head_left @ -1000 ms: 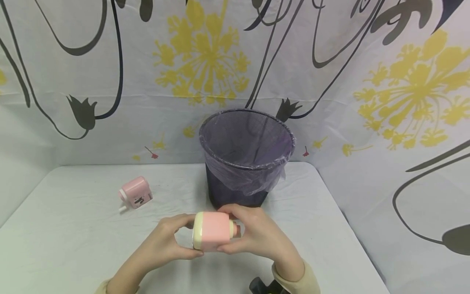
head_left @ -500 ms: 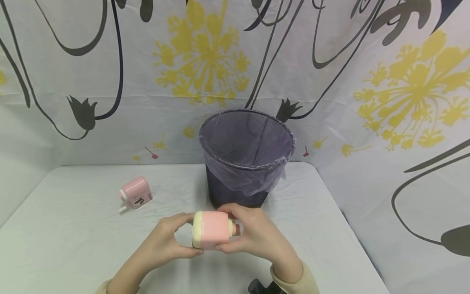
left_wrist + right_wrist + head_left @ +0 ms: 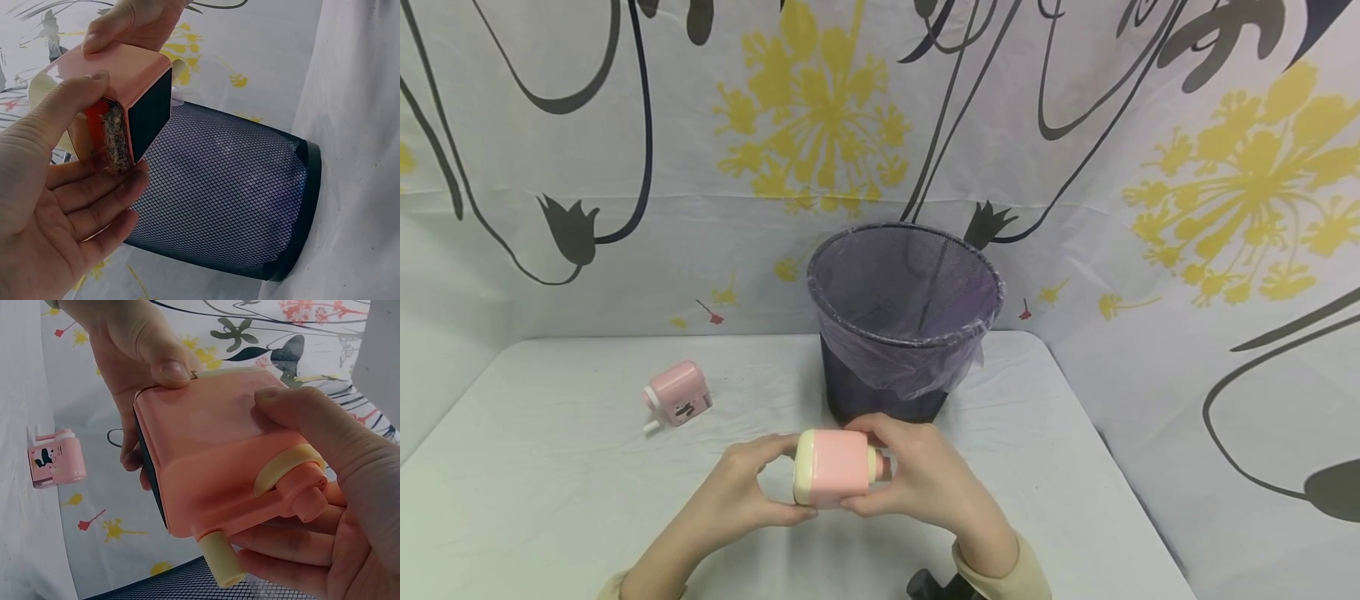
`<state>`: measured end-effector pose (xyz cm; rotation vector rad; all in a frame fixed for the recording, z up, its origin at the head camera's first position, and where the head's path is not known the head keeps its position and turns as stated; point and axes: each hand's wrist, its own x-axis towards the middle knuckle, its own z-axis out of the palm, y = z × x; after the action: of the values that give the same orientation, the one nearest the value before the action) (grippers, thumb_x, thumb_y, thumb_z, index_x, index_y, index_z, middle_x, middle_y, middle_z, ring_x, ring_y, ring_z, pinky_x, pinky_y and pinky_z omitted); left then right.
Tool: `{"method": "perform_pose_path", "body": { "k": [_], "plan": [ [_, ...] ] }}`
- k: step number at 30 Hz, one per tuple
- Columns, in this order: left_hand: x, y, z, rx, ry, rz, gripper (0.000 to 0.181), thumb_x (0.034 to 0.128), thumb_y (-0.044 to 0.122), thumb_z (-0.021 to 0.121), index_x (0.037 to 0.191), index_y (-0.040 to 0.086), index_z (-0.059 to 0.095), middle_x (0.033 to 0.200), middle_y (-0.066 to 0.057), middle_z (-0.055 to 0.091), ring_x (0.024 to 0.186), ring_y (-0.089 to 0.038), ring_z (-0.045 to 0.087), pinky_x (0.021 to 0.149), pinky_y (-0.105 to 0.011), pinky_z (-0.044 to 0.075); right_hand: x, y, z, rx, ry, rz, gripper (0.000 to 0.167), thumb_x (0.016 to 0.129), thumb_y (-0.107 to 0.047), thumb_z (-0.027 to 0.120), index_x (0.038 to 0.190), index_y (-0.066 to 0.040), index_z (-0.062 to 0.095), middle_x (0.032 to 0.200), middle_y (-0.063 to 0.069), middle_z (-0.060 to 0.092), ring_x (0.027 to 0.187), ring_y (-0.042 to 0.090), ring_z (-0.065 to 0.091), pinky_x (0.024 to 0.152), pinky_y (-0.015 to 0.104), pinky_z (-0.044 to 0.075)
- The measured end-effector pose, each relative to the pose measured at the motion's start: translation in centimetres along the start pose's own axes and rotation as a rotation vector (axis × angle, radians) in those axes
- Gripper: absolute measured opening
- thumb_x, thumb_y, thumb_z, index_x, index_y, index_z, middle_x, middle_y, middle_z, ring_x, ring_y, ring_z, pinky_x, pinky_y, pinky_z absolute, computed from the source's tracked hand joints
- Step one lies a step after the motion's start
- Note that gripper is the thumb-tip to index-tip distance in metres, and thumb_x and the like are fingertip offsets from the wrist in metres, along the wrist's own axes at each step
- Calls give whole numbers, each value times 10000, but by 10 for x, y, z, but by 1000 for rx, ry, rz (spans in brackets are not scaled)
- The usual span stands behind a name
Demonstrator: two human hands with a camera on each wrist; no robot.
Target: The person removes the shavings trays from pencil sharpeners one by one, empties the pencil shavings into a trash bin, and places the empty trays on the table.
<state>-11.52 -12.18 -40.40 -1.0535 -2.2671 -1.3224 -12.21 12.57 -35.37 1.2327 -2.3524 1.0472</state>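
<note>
Crank pencil sharpener [image 3: 838, 471], pink and cream: pinched by left hand [image 3: 741, 492] and right hand [image 3: 925, 479], held above the counter [image 3: 550, 508]. Step, as judged: steadied for emptying, shavings [image 3: 117, 140] being seen beside the left grip. Next move: see-through drawer [image 3: 95, 125] probably to be drawn out toward the mesh wastebasket [image 3: 231, 194], just beyond the grip. Smaller sharpener [image 3: 679, 392]: farther left of the grip. Partly hidden: drawer, by the left thumb. Cut off: dark object [image 3: 943, 588] near the right sleeve [image 3: 1015, 575], unidentified.
</note>
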Motion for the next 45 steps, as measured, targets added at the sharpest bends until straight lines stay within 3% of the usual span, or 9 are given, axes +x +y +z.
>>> {"method": "perform_pose_path", "body": {
  "k": [14,22,32,41,45],
  "plan": [
    [2,0,-3,-33,-28,51,650,596,159,915,1174,53,639,1097,-36,682,975,-180,645,807,-377,537,0,3,-4,16,-32,-32,576,623,-254,889,1100,-113,600,979,-67,663,901,29,627,784,173,502],
    [2,-2,-5,-58,-36,73,657,596,165,917,1180,52,636,1104,-43,680,993,-187,643,826,-368,531,1,5,-5,11,-36,-92,577,642,-257,881,1116,-104,589,979,-49,667,901,36,631,789,173,501],
    [1,-1,-4,-27,-15,49,657,583,160,919,1167,36,643,1092,-45,685,963,-184,648,808,-390,538,1,5,-3,4,-26,-75,566,640,-254,873,1114,-115,596,977,-62,665,904,28,628,790,173,501],
    [1,1,0,16,18,7,642,561,129,920,1141,41,661,1076,-28,692,934,-159,648,792,-365,539,0,4,-2,-13,-10,-30,556,627,-258,876,1097,-142,602,916,-106,625,780,-11,543,675,169,489],
    [1,1,0,23,12,-12,643,564,136,922,1145,38,662,1072,-20,692,933,-154,647,795,-371,539,0,3,-2,-7,-16,2,550,622,-258,877,1088,-147,608,918,-120,620,783,-17,538,682,156,480]
  ]
}}
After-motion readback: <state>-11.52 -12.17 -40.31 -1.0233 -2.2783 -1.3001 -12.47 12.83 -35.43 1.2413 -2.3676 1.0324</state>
